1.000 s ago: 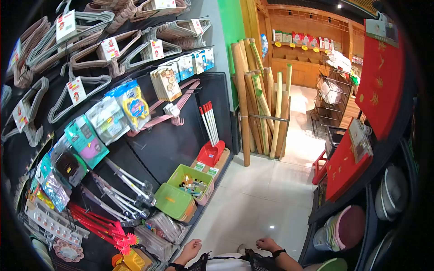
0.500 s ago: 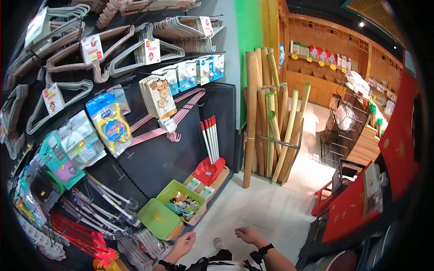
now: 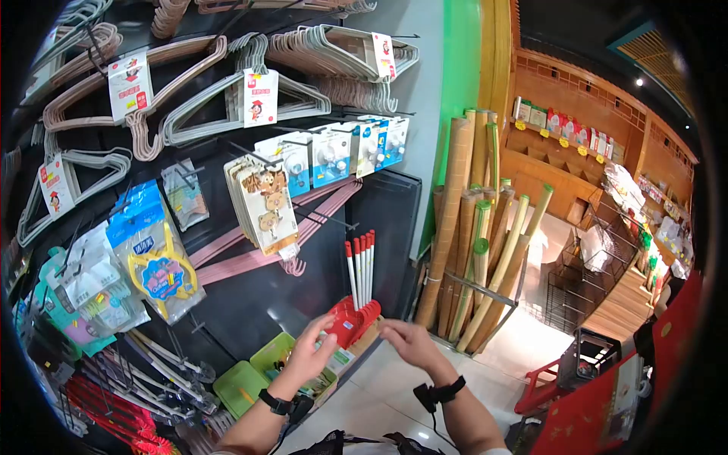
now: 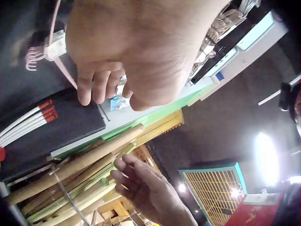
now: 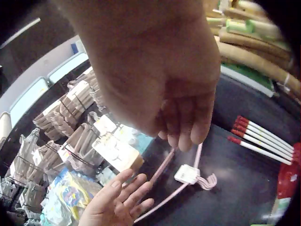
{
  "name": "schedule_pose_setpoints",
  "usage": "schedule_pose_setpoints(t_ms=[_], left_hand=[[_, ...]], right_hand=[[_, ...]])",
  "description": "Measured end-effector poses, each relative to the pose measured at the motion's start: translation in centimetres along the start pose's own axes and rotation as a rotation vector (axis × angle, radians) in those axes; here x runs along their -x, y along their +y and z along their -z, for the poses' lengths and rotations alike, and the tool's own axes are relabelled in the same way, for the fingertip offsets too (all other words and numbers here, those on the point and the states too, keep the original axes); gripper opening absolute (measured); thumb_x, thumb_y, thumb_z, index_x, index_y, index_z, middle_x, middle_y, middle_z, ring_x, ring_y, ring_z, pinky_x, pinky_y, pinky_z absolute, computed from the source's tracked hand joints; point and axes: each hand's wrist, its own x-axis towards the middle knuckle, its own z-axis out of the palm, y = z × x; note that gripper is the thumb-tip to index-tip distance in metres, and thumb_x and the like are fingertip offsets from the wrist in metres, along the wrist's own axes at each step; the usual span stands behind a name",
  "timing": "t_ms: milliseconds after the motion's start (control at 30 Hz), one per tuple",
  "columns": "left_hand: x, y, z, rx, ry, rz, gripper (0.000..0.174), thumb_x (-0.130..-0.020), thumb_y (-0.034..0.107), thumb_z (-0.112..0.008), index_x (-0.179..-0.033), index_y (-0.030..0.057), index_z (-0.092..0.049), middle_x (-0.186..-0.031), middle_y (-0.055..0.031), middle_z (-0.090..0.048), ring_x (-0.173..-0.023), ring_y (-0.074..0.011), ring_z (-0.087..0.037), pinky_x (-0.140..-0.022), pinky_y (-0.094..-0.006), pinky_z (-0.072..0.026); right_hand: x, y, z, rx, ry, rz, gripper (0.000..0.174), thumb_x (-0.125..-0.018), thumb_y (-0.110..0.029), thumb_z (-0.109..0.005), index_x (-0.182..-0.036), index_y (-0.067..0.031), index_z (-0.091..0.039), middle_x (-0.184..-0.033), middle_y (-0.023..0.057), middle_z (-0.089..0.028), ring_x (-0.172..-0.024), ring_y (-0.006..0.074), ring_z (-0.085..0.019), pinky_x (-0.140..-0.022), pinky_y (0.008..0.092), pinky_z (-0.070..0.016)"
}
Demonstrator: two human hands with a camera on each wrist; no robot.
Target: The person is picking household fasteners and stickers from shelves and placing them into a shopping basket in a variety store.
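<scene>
Both hands are raised at the lower middle of the head view, apart from each other and holding nothing. My left hand [image 3: 309, 355] has loosely bent fingers and overlaps the green bin and the edge of the red dustpans [image 3: 353, 322]. My right hand [image 3: 413, 347] is over the pale floor, its fingers pointing left. In the left wrist view the left palm [image 4: 136, 52] fills the top, with the right hand [image 4: 153, 190] below it. The right wrist view has the right hand [image 5: 164, 89] above and the left hand [image 5: 115, 200] with spread fingers at the bottom.
Hangers [image 3: 250, 106], cards of hooks [image 3: 331, 155] and bagged goods [image 3: 155, 262] hang on the wall at left. Bamboo rolls [image 3: 485, 265] stand in a metal rack ahead. A green bin [image 3: 241, 388] sits low. Wire baskets [image 3: 580, 277] and red cloth [image 3: 580, 402] lie right.
Both hands have risen from the bottom edge toward the middle of the head view. The view has moved closer to the wall goods, the dustpans and the bamboo rolls.
</scene>
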Motion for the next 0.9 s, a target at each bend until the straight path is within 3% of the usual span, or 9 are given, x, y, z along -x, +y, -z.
schedule_pose_setpoints(t_ms=[100,300,467,567,600,700,767,833,900], left_hand=[[-5.2,2.2,0.8,0.006,0.072,-0.116,0.047,-0.092,0.011,-0.06,-0.135,0.0004,-0.044,-0.136,-0.0158,-0.049,-0.122,-0.024,-0.052,-0.096,-0.0336,-0.0452],[-15.6,5.7,1.3,-0.126,0.174,-0.234,0.06,-0.095,0.018,-0.056,-0.146,0.0027,-0.027,-0.151,-0.0193,-0.027,-0.138,-0.0287,-0.032,-0.104,-0.0404,-0.0379],[-23.9,5.7,1.2,-0.448,0.43,-0.253,0.066,-0.099,0.03,-0.045,-0.149,-0.0018,-0.014,-0.154,-0.0236,-0.013,-0.143,-0.032,-0.017,-0.111,-0.042,-0.0262],[-28.4,4.7,1.2,-0.322,0.606,-0.225,0.064,-0.1,0.03,-0.042,-0.147,-0.005,-0.016,-0.152,-0.0305,-0.011,-0.144,-0.0396,-0.009,-0.116,-0.044,-0.012],[-29.7,4.5,1.4,-0.314,0.676,-0.195,0.067,-0.099,0.032,-0.042,-0.147,-0.0057,-0.014,-0.152,-0.0308,-0.01,-0.144,-0.0399,-0.007,-0.116,-0.0438,-0.0104],[-32.2,4.0,2.0,-0.407,0.842,-0.136,0.068,-0.098,0.027,-0.046,-0.148,-0.005,-0.012,-0.153,-0.0256,-0.013,-0.144,-0.0349,-0.013,-0.116,-0.0387,-0.012],[-33.2,4.1,2.1,-0.395,0.901,-0.089,0.07,-0.097,0.028,-0.047,-0.148,-0.0053,-0.012,-0.153,-0.0269,-0.012,-0.144,-0.0367,-0.01,-0.116,-0.0397,-0.0095],[-34.1,3.2,2.6,-0.437,0.97,-0.113,0.073,-0.096,0.029,-0.05,-0.148,-0.0047,-0.011,-0.153,-0.0274,-0.012,-0.144,-0.0371,-0.009,-0.116,-0.0407,-0.0094],[-34.5,2.6,2.9,-0.461,0.999,-0.095,0.075,-0.095,0.03,-0.05,-0.148,-0.0056,-0.009,-0.152,-0.0297,-0.012,-0.143,-0.0395,-0.01,-0.116,-0.0419,-0.0108]], right_hand=[[-7.5,-3.4,1.7,-0.09,0.014,0.19,0.027,-0.094,-0.019,-0.057,-0.112,-0.0006,-0.063,-0.101,0.0171,-0.068,-0.091,0.0244,-0.068,-0.081,0.0312,-0.0516],[-22.2,-6.3,1.7,-0.17,0.024,0.445,0.036,-0.092,-0.018,-0.058,-0.12,0.0038,-0.057,-0.107,0.021,-0.067,-0.1,0.0262,-0.067,-0.083,0.0331,-0.051],[-32.7,-7.0,1.0,-0.183,-0.025,0.497,0.054,-0.089,-0.026,-0.06,-0.131,0.006,-0.047,-0.123,0.0284,-0.057,-0.112,0.0373,-0.06,-0.09,0.0395,-0.0489],[-36.6,-7.9,1.3,-0.08,-0.018,0.534,0.059,-0.091,-0.028,-0.06,-0.136,0.0051,-0.042,-0.128,0.0287,-0.054,-0.118,0.0355,-0.056,-0.096,0.0381,-0.0453],[-37.1,-8.8,1.8,-0.132,-0.104,0.439,0.064,-0.089,-0.029,-0.061,-0.137,0.0078,-0.039,-0.129,0.03,-0.052,-0.12,0.0369,-0.054,-0.098,0.0377,-0.0438],[-40.4,-7.5,0.0,-0.049,-0.018,0.545,0.069,-0.088,-0.03,-0.061,-0.137,0.0113,-0.036,-0.129,0.0316,-0.051,-0.121,0.0368,-0.053,-0.098,0.0375,-0.0435],[-41.7,-7.1,-0.3,-0.077,-0.081,0.502,0.073,-0.087,-0.031,-0.062,-0.137,0.0139,-0.034,-0.127,0.0329,-0.052,-0.118,0.0377,-0.055,-0.097,0.0378,-0.0434],[-42.5,-7.1,-0.3,-0.089,-0.11,0.428,0.07,-0.087,-0.028,-0.061,-0.137,0.0123,-0.032,-0.133,0.0334,-0.046,-0.127,0.0417,-0.045,-0.105,0.04,-0.0365],[-43.5,-7.0,-0.3,-0.161,-0.14,0.43,0.069,-0.086,-0.027,-0.061,-0.137,0.0116,-0.034,-0.13,0.0326,-0.049,-0.124,0.0414,-0.048,-0.103,0.04,-0.0383]])
